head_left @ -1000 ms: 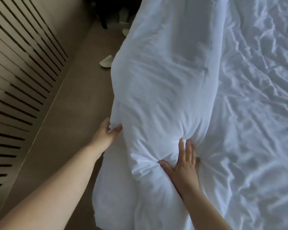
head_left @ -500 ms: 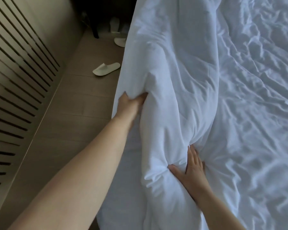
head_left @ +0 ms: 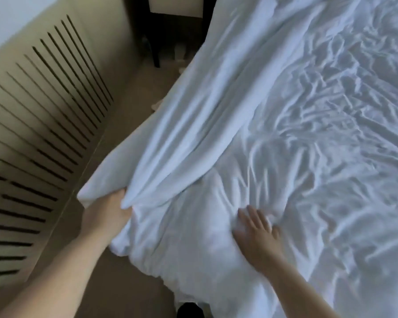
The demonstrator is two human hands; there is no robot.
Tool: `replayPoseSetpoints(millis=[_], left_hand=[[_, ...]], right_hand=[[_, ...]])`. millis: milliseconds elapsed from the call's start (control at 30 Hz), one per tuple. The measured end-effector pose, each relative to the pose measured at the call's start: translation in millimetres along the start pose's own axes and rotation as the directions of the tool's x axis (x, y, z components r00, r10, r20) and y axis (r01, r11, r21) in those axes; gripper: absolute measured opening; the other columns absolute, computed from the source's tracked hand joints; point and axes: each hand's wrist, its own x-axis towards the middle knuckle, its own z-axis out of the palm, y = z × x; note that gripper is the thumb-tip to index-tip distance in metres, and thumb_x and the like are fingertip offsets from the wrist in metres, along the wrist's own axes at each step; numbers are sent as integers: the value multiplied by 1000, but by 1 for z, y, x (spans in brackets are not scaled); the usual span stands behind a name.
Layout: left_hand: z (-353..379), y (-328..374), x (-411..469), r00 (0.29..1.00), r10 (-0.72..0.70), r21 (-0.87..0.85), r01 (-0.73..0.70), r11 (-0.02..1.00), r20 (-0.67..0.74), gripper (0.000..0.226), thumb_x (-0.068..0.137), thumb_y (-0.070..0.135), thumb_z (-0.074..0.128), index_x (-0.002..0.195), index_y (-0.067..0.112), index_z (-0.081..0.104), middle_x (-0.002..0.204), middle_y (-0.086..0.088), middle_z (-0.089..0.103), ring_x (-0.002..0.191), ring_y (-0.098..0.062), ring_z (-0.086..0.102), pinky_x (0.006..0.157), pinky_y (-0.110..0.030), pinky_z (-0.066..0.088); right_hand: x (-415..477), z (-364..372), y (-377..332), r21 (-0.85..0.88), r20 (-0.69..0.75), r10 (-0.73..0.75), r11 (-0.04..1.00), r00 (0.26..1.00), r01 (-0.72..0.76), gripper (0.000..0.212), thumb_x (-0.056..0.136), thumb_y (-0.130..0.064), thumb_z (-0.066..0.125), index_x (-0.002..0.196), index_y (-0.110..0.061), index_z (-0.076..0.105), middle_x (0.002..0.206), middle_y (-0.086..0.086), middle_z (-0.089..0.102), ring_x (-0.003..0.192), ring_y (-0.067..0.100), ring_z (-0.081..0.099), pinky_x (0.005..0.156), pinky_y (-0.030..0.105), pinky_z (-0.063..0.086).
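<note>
The white duvet [head_left: 216, 106] lies bunched in a long roll along the left edge of the bed [head_left: 345, 171], its near end spilling over that edge toward the floor [head_left: 129, 285]. Just off the bed's left edge, the left hand [head_left: 106, 214] grasps a thick fold of the duvet's border with its fingers curled under the cloth, lifting it clear, probably to pull the cover out straight. The right hand [head_left: 255, 232] is released and grasps nothing. It lies flat with spread fingers, pressing the duvet onto the bed near that same edge, likely to pin the bulk. Left of the bed stands a slatted wall panel [head_left: 44, 138], and dark furniture [head_left: 156, 42] stands past the bed's far left corner. No brand, label or writing can be read.
</note>
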Motion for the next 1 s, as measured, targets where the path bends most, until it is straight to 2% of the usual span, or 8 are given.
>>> replayPoseSetpoints(millis=[167, 333, 433, 533, 667, 767, 900, 1000], left_hand=[[61, -6, 14, 991, -92, -157, 107, 982, 99, 29, 95, 15, 37, 109, 13, 62, 109, -10, 63, 100, -30, 57, 76, -30, 43], [49, -18, 10, 987, 103, -186, -79, 979, 121, 32, 91, 12, 43, 61, 15, 51, 70, 1, 51, 82, -26, 53, 57, -23, 30], [46, -35, 26, 959, 279, -178, -265, 948, 54, 49, 75, 44, 47, 71, 1, 71, 97, -8, 66, 103, -30, 52, 78, -25, 30], [43, -45, 62, 909, 386, -290, -332, 898, 155, 73, 52, 67, 25, 74, 20, 77, 139, 2, 45, 136, -24, 29, 106, -29, 14], [31, -57, 103, 792, 453, -650, -96, 754, 410, 35, 48, 85, 46, 62, 59, 63, 138, 19, 32, 137, -8, 20, 115, -35, 8], [44, -65, 131, 775, 321, -732, 252, 634, 544, 9, 85, 38, 61, 92, 34, 64, 128, 17, 45, 123, -9, 43, 102, -28, 32], [60, -76, 144, 649, 177, -602, 523, 603, 740, 68, 69, 31, 78, 129, 21, 47, 120, -5, 60, 86, -13, 58, 73, -30, 46], [50, -89, 148, 540, 142, -477, 553, 683, 829, 78, 48, 52, 80, 114, 15, 61, 85, 0, 71, 77, -16, 63, 63, -28, 48]], right_hand=[[12, 33, -6, -93, 164, 64, 994, 984, -49, 58, 99, -43, 20, 147, -29, -9, 156, -3, -17, 143, 19, -16, 112, 53, -2], [21, 38, -13, -131, 180, 111, 987, 977, -88, 57, 99, -45, 20, 147, -31, -7, 156, -4, -16, 144, 19, -15, 112, 54, -2], [36, 37, -28, -146, 152, 198, 974, 968, -176, 57, 99, -45, 19, 147, -30, -8, 156, -4, -16, 144, 18, -15, 112, 56, -1], [53, 36, -40, -108, 166, 325, 945, 931, -310, 57, 99, -43, 17, 147, -29, -10, 155, -5, -18, 144, 17, -16, 111, 56, -3], [69, 42, -47, -69, 155, 454, 891, 877, -449, 60, 99, -45, 18, 146, -27, -13, 155, -5, -18, 143, 16, -16, 114, 55, -6], [69, 41, -52, -32, 142, 508, 860, 850, -509, 59, 99, -42, 22, 147, -29, -10, 155, -7, -17, 143, 15, -15, 113, 53, -5], [71, 44, -54, -11, 112, 539, 841, 835, -541, 58, 99, -39, 24, 147, -30, -9, 155, -9, -16, 144, 14, -14, 113, 52, -5], [73, 48, -53, 36, 84, 553, 830, 829, -557, 58, 98, -39, 24, 147, -31, -7, 156, -10, -14, 144, 13, -13, 113, 51, -7]])
